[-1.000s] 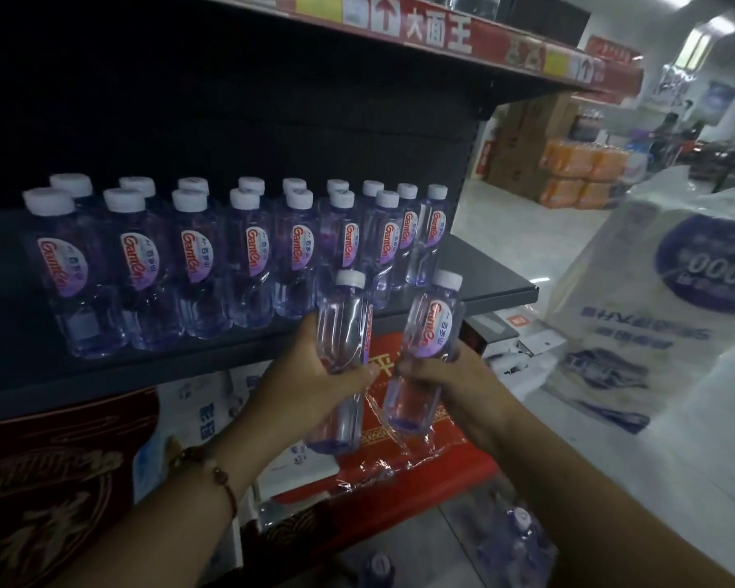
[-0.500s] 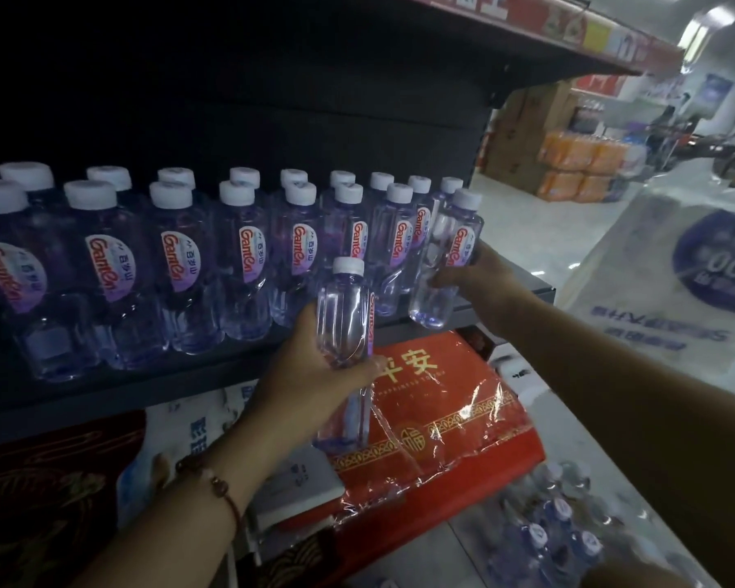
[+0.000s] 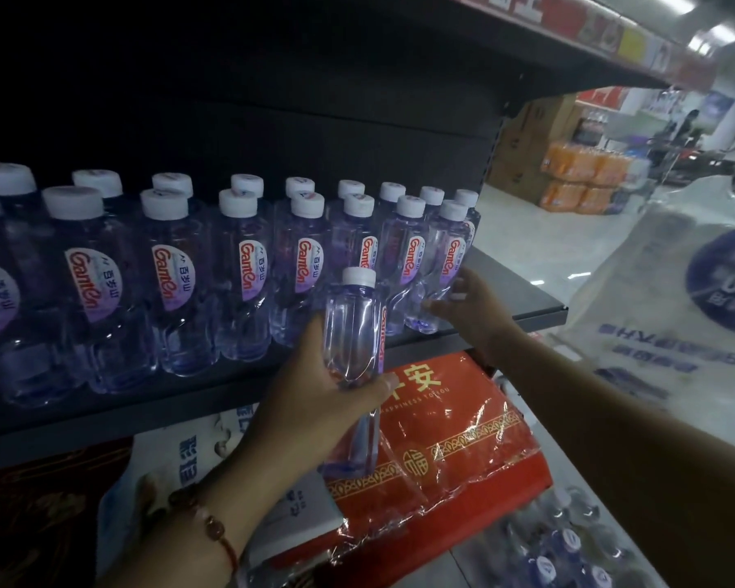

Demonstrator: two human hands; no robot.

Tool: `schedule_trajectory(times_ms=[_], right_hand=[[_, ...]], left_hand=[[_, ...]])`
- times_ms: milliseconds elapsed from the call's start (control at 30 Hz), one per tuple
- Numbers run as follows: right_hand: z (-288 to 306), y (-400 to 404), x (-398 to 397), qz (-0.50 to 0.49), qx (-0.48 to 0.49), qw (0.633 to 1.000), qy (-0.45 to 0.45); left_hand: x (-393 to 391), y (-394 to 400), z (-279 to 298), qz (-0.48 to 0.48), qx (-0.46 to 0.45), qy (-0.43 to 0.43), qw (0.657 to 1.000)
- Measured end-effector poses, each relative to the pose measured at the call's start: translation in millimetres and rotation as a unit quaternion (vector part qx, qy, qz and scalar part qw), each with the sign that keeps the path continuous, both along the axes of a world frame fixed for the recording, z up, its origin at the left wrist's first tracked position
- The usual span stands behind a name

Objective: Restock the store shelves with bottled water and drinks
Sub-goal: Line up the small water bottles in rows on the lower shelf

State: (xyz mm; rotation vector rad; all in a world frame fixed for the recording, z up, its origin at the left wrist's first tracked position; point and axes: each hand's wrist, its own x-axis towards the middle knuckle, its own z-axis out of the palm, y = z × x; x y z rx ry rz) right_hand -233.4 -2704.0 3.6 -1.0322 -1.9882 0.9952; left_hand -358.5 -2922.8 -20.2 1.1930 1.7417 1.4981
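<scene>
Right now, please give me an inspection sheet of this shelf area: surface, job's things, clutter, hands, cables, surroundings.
Surface: dark shelf, bare at its right end.
Job's things: two rows of water bottles standing upright, labels forward; end bottle at the right of the front row; one spare bottle off the shelf.
Clutter: red wrapped pack below the shelf; shrink-wrapped bottles on the floor.
Hands: left hand grips the spare bottle; right hand touches the end bottle, grip unclear.
Cables: nothing seen.
Surroundings: white printed bag at right; orange drink packs and cartons down the aisle.
</scene>
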Motion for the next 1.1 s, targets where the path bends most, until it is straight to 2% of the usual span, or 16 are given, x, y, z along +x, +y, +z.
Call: schedule_trajectory(times_ms=[267,500,767,833,900,1033,1100], right_hand=[[-17,6,-22,-0.046,0.026,0.998,0.016],[-13,9,-34,-0.089,0.055,0.993,-0.052],[-11,-36,-3,-0.055,-0.011,0.998,-0.013],[-13,-66,12,-0.026,-0.020,0.999,-0.017],[-21,-95,26,0.051,-0.052,0.997,-0.026],[-29,-151,43,0.222,-0.159,0.961,-0.050],[-32,-165,47,0.218,-0.189,0.958,-0.007]], left_hand=[[-2,1,-6,0.000,0.000,0.010,1.000],[-4,1,-9,0.004,-0.001,0.009,1.000],[0,0,-10,0.011,-0.010,0.004,1.000],[2,2,-10,0.015,-0.013,-0.014,1.000],[5,4,-11,0.022,-0.012,-0.026,0.999],[15,7,-12,0.024,-0.011,-0.036,0.999],[23,8,-13,0.020,-0.023,-0.038,0.999]])
